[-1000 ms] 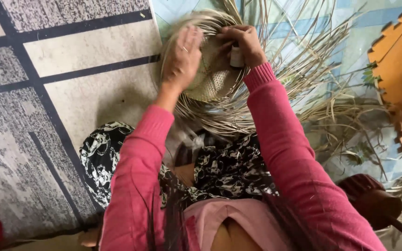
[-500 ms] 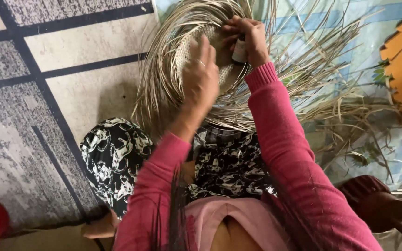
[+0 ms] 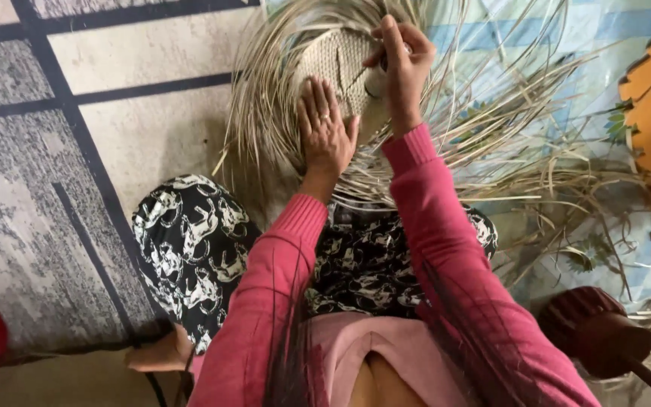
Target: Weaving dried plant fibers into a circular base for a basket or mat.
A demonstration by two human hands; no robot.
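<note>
Palm of left hand (image 3: 325, 136) lies flat on woven straw (image 3: 333, 60); right hand (image 3: 401, 64) pinches a strand.

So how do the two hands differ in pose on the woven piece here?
The left hand lies flat, palm down, fingers spread on the woven piece; the right hand is curled, fingers pinched around something small and pale that I cannot identify. The left hand sits at the piece's near edge, the right hand further up by its right side. The left hand wears a ring; none shows on the right hand. Both come out of pink sleeves and touch the piece among loose straw strands.
</note>
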